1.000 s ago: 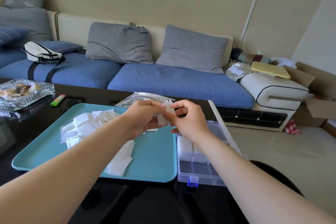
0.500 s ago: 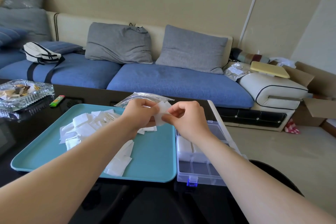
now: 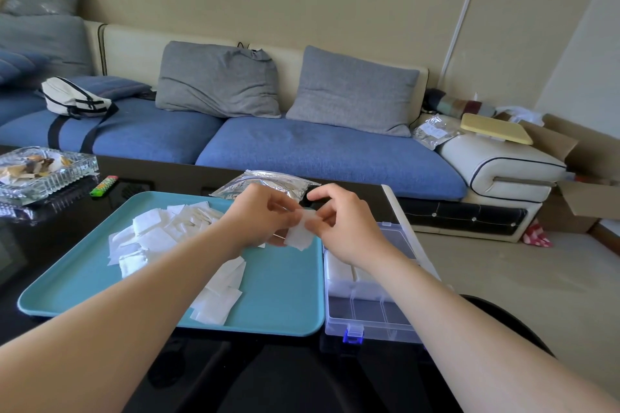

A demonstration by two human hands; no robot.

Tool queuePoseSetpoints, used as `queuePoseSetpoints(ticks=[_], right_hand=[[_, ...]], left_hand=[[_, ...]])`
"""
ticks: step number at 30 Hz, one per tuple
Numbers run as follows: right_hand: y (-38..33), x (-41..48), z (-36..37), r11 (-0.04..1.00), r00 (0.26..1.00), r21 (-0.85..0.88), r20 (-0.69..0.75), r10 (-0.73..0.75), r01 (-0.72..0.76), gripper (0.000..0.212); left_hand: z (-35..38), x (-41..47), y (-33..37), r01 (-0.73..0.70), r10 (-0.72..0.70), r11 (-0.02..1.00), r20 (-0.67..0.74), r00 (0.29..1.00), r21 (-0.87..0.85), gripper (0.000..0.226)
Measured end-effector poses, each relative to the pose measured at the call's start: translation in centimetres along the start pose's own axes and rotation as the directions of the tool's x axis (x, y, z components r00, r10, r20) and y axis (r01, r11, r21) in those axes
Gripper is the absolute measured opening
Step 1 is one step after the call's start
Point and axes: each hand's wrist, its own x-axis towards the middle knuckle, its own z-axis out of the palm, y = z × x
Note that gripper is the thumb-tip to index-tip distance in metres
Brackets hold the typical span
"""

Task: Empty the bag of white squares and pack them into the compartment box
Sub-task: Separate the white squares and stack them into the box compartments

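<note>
While two hands (image 3: 302, 221) pinch one white square (image 3: 301, 234), loose squares (image 3: 157, 238) litter one tray (image 3: 285, 295).

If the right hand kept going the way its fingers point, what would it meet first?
Its fingers point left, so the right hand would likely press the white square into the left hand, which grips that square too; depth is uncertain.

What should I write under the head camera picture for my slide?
Both hands hold one white square above the teal tray.
</note>
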Motion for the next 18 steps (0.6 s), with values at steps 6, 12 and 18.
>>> queuePoseSetpoints(ticks=[6, 12, 18], right_hand=[[-0.13, -0.17, 0.00, 0.999, 0.999, -0.037, -0.010, -0.033, 0.033, 0.022], [-0.26, -0.05, 0.01, 1.000, 0.993, 0.017, -0.117, -0.007, 0.009, 0.015], [0.07, 0.31, -0.20, 0.983, 0.988, 0.163, -0.110, 0.107, -0.088, 0.008]], left_hand=[[-0.12, -0.37, 0.21, 0.009, -0.008, 0.998, 0.022, 1.000, -0.055, 0.008], [0.02, -0.09, 0.11, 0.038, -0.028, 0.986, 0.064, 0.998, -0.161, 0.015], [0.12, 0.43, -0.17, 0.115, -0.082, 0.932, 0.110, 0.991, -0.345, 0.018]])
